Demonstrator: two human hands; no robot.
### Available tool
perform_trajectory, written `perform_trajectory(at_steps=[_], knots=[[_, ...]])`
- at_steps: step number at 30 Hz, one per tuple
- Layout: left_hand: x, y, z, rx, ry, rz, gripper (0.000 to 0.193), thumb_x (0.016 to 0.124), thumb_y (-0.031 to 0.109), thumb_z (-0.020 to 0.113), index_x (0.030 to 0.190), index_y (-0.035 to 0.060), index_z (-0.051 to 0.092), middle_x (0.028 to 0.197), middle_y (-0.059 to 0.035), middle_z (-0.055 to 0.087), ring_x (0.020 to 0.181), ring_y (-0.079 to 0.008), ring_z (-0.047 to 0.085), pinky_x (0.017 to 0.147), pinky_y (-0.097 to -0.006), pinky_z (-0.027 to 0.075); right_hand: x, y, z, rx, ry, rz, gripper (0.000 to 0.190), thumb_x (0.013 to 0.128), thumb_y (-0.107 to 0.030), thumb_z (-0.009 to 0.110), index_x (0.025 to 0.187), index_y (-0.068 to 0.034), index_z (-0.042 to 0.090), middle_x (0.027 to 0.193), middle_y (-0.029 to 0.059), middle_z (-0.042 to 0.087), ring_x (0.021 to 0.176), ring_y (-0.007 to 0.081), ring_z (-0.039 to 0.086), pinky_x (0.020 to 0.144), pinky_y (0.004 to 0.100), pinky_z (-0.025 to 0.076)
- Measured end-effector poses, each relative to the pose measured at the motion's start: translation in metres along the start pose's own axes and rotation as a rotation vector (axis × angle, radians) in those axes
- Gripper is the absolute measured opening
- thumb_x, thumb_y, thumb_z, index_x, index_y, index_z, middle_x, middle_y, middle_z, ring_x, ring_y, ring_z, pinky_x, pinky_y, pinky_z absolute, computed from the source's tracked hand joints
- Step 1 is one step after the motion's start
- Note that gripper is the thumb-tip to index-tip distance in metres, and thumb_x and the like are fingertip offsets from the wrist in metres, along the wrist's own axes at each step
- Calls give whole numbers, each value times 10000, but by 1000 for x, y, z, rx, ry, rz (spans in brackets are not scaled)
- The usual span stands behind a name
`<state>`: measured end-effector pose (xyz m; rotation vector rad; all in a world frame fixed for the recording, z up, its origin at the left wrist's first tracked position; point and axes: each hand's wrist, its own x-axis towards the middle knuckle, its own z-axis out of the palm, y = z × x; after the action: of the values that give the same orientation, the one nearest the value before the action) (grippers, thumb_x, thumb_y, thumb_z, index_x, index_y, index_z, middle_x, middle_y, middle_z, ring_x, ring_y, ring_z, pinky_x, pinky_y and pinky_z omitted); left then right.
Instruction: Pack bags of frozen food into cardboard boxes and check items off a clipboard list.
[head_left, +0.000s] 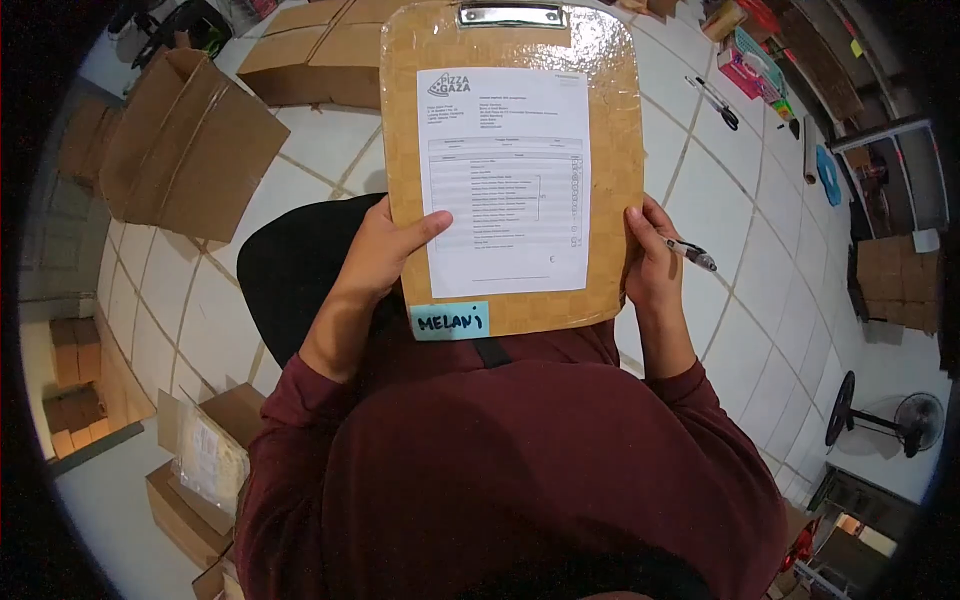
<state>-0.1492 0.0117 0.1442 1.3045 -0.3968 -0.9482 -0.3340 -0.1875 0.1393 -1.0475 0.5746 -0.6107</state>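
Note:
A brown clipboard (615, 150) with a metal clip (512, 16) at its top is held up before me. My left hand (397, 244) grips its left edge, the thumb lying on a printed sheet of paper (499, 270). At the right edge, my right hand (652, 251) holds the board and also a pen (691, 253), which points outward to the right. The sheet bears print, a table and handwritten marks. A light-blue label (450, 321) with handwriting is on the board's lower left corner.
Cardboard boxes (195, 142) stand on the tiled floor (697, 165) ahead and left. An open carton (184, 510) with a plastic-wrapped pack (210, 461) is at lower left. Scissors (718, 105), a blue roll of tape (828, 176) and a pink box (742, 71) lie upper right; a fan (919, 421) stands right.

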Motion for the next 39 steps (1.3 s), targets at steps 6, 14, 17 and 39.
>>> perform_trajectory(at_steps=[6,14,17,39], knots=[[-1,-2,-2,6,4,19,361,753,90,618,1058,-50,486,993,-122,571,872,-162,553,779,-285,438,-2,-1,2,-8,14,-1,345,806,-123,508,1093,61,457,1016,143,548,926,191,541,808,285,426],[-3,1,0,13,5,2,348,755,87,615,1052,-47,493,990,-119,573,866,-160,555,772,-285,442,-2,0,1,-4,27,-11,352,803,-119,514,1093,69,452,1012,151,547,916,199,547,809,292,429],[-5,4,1,31,7,-3,348,758,89,610,1055,-49,490,993,-118,571,866,-159,555,771,-285,443,-3,-2,3,-7,27,-12,347,805,-119,513,1090,69,452,1006,151,551,916,194,547,810,286,428],[-5,2,-2,29,5,12,352,750,101,626,1041,-46,495,986,-111,573,860,-150,555,772,-275,441,-2,-2,5,-61,29,-20,298,813,-134,486,1052,44,482,982,123,562,904,171,546,799,274,418]])
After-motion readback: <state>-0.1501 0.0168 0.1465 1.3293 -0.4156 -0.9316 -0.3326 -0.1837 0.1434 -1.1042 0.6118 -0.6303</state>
